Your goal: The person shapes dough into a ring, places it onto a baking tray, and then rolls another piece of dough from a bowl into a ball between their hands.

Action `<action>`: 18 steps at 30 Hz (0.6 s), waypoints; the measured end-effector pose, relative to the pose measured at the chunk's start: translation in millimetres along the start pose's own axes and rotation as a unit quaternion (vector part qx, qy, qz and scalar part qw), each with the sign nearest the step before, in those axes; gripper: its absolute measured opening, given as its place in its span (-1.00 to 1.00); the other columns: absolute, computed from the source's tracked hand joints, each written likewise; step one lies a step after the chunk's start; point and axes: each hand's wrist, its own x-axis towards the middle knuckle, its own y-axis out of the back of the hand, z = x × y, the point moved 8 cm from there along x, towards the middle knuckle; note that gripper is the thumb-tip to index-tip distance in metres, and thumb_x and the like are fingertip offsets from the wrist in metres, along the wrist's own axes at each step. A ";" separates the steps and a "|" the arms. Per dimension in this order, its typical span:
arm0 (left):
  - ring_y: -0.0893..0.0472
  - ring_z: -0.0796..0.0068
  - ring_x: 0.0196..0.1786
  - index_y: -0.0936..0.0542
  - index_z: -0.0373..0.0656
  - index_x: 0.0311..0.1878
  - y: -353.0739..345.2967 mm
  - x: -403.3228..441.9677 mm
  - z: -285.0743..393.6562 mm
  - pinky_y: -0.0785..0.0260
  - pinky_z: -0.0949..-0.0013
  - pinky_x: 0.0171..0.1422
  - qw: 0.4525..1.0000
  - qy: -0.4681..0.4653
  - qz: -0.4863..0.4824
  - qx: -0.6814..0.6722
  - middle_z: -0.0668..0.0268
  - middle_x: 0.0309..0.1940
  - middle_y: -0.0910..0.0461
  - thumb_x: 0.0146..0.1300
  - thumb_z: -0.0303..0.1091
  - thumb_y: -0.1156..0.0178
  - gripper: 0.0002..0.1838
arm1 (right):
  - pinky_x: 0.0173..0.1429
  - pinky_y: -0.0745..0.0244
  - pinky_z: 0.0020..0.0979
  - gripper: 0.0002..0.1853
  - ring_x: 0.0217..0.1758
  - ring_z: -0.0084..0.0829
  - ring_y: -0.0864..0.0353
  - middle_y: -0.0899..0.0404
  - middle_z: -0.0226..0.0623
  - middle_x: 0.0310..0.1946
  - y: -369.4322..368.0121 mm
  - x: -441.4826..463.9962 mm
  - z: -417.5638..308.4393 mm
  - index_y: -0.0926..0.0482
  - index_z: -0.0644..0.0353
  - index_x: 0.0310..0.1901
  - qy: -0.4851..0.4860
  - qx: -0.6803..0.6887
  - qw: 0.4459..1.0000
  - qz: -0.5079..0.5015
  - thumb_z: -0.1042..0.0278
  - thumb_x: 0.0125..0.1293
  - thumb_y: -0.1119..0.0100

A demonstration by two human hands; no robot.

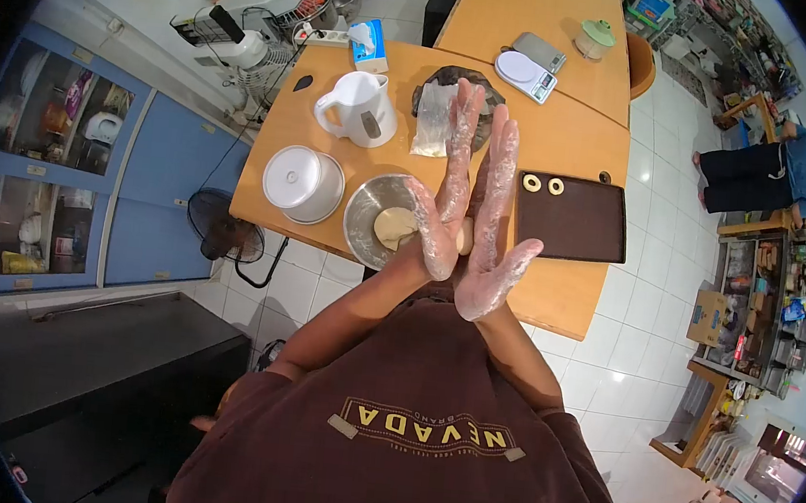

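Observation:
My left hand (448, 198) is raised over the table, palm up, with its flour-dusted fingers stretched out. Close beside it, my right hand (494, 226) is held the same way, also floury and with its thumb spread to the right. Neither palm holds anything. Partly hidden behind the hands is a pale piece of dough (466, 237). Left of my left hand stands a metal bowl (361, 211) with a lump of dough (394, 226) in it. On the right, a dark baking tray (571, 218) carries two dough rings (532, 182).
On the wooden table (552, 298) are a lidded white tub (303, 183), a white jug (363, 109), a clear bag of white powder (432, 120), a kitchen scale (526, 74) and a tissue box (370, 46). A black fan (223, 226) stands left. Another person (765, 168) is far right.

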 end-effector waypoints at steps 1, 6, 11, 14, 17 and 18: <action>0.50 0.14 0.76 0.28 -0.22 0.72 -1.5 -1.3 -2.9 0.71 -0.03 0.73 1.000 0.000 -0.007 0.014 0.13 0.76 0.42 0.41 0.51 0.89 0.10 | 0.73 0.61 0.07 0.19 0.79 0.00 0.51 0.41 0.03 0.73 1.2 2.1 -3.2 0.31 0.26 0.69 0.006 -0.007 1.000 -0.002 -0.68 0.36 0.89; 0.50 0.11 0.76 0.24 -0.23 0.71 -3.4 -4.9 -15.7 0.71 -0.07 0.72 0.999 -0.035 0.004 -0.011 0.11 0.75 0.43 0.46 0.48 0.76 0.05 | 0.72 0.57 0.09 0.16 0.79 0.03 0.49 0.41 0.05 0.73 -1.6 3.6 -16.8 0.31 0.25 0.69 0.014 -0.017 1.000 -0.008 -0.67 0.38 0.87; 0.53 0.06 0.75 0.21 -0.28 0.71 -0.2 -2.5 -19.1 0.72 -0.13 0.70 0.997 -0.080 0.005 0.017 0.06 0.75 0.45 0.50 0.42 0.70 0.02 | 0.71 0.45 0.12 0.15 0.79 0.05 0.47 0.40 0.03 0.73 0.7 -0.8 -13.3 0.31 0.22 0.69 0.011 0.013 1.000 -0.001 -0.67 0.39 0.85; 0.55 0.03 0.75 0.19 -0.30 0.70 -0.1 -1.8 -17.6 0.74 -0.16 0.69 0.993 -0.107 0.003 0.051 0.03 0.74 0.47 0.53 0.39 0.67 0.00 | 0.71 0.37 0.14 0.15 0.79 0.06 0.46 0.40 0.01 0.74 8.3 -0.9 -5.9 0.32 0.21 0.70 0.011 0.043 0.999 0.020 -0.67 0.39 0.83; 0.54 0.00 0.75 0.18 -0.32 0.70 -15.2 -7.0 -18.3 0.72 -0.19 0.68 0.978 -0.064 -0.056 0.193 0.01 0.74 0.47 0.53 0.38 0.64 0.00 | 0.71 0.30 0.16 0.14 0.79 0.06 0.44 0.39 0.00 0.74 11.5 3.0 -2.6 0.32 0.19 0.70 -0.003 0.068 0.997 0.041 -0.67 0.39 0.82; 0.52 -0.01 0.75 0.19 -0.32 0.70 -25.1 -11.7 -18.5 0.70 -0.18 0.69 0.948 -0.040 -0.100 0.300 0.00 0.74 0.46 0.52 0.40 0.64 0.01 | 0.70 0.24 0.17 0.15 0.79 0.06 0.43 0.39 -0.02 0.74 11.4 4.9 -2.7 0.32 0.19 0.70 -0.011 0.085 0.995 0.047 -0.68 0.38 0.80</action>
